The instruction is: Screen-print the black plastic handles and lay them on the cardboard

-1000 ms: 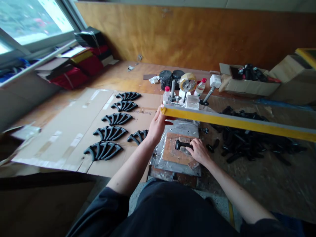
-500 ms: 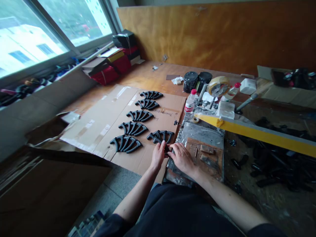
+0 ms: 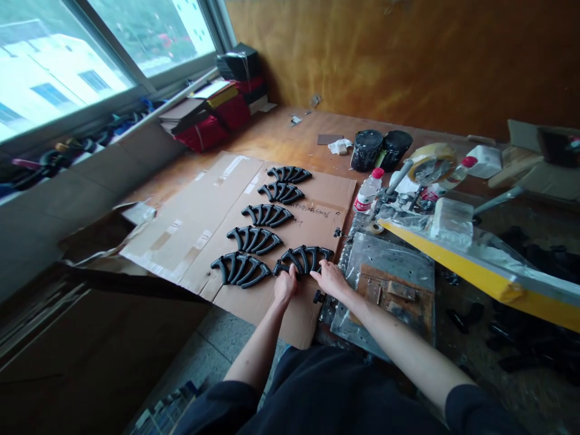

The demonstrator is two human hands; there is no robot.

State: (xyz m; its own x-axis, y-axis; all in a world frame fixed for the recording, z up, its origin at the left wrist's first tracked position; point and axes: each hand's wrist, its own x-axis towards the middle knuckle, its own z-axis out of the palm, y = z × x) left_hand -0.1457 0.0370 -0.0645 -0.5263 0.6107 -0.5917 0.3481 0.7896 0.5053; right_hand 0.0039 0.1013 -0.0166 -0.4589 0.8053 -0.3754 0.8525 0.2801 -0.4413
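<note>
Both hands are at a black ribbed, fan-shaped piece [image 3: 306, 258] lying on the flat cardboard [image 3: 267, 308]. My left hand [image 3: 285, 286] is closed on the near left edge of that piece. At its right end, my right hand [image 3: 330, 278] has its fingers closed on the edge. To the left, several similar black fan-shaped pieces lie in a slanting column, the nearest [image 3: 240, 269] beside the one at my hands. A small black part [image 3: 319, 296] sits near the cardboard's right edge, just below my right hand.
A metal plate with a brown board [image 3: 403, 292] is right of the cardboard. Behind stand a red-capped bottle [image 3: 368, 191] and black jars [image 3: 366, 150]. A yellow-edged bar [image 3: 489, 278] juts in from the right, above loose black parts [image 3: 530, 341]. Red boxes [image 3: 203, 132] sit near the window.
Both hands have moved apart, from a small dark part between them to the edges of the fan-shaped piece. The camera view has shifted slightly.
</note>
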